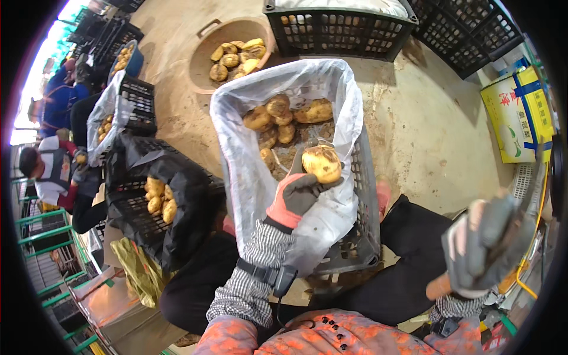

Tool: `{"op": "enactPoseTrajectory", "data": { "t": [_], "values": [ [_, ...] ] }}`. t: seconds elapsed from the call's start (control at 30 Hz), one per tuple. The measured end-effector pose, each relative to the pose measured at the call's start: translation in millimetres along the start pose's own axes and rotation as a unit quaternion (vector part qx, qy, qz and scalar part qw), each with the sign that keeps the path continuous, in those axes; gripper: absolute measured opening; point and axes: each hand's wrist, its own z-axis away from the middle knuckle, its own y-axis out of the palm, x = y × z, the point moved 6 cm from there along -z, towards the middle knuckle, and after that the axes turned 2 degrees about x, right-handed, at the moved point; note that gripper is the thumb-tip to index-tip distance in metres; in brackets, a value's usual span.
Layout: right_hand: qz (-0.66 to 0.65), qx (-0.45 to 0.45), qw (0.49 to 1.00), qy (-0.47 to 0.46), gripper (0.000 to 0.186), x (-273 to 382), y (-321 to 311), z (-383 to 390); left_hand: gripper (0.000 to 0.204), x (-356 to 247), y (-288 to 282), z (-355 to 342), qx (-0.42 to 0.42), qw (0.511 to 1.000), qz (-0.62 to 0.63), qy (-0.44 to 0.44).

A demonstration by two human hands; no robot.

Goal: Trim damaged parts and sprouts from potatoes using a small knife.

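My left hand (302, 198), in a grey and coral glove, is closed round a pale yellow potato (321, 164) with dark marks. It holds the potato above a black crate (368, 201) lined with white plastic film (234, 177). Inside the crate, several soil-stained potatoes (278, 112) lie on dirt at the far end. Off to the right, my right hand (482, 242), in a grey glove, is raised and blurred. Its fingers wrap a brown, wooden-looking handle (438, 287) whose end sticks out below; the rest of that tool cannot be made out clearly.
Beyond the crate stands a brown basin (201, 65) of potatoes. Left is a black-lined crate (189, 195) with several potatoes. Black crates (343, 35) stand at the back, and a yellow and white carton (515, 115) at right. A co-worker (53, 171) sits at far left.
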Motion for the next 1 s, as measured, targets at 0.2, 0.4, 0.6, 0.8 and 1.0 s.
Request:
{"op": "enactPoseTrajectory", "data": {
  "t": [0.2,0.4,0.6,0.8,1.0],
  "values": [
    [0.157,-0.022,0.950,0.268,0.050,-55,23,16,0.080,-46,109,83,0.011,0.965,-0.261,0.030],
    [0.540,0.240,0.797,0.123,0.024,-107,49,12,0.094,-80,142,132,-0.046,0.793,-0.592,0.135],
    [0.402,0.033,0.866,0.297,0.024,-131,17,0,0.087,-84,138,143,0.023,0.795,-0.592,0.132],
    [0.343,0.128,0.869,0.333,0.029,-147,47,8,0.077,-81,118,146,-0.061,0.913,-0.394,0.090],
    [0.396,0.166,0.837,0.339,0.035,-154,55,6,0.067,-79,117,145,-0.051,0.846,-0.519,0.116]
  ]
}}
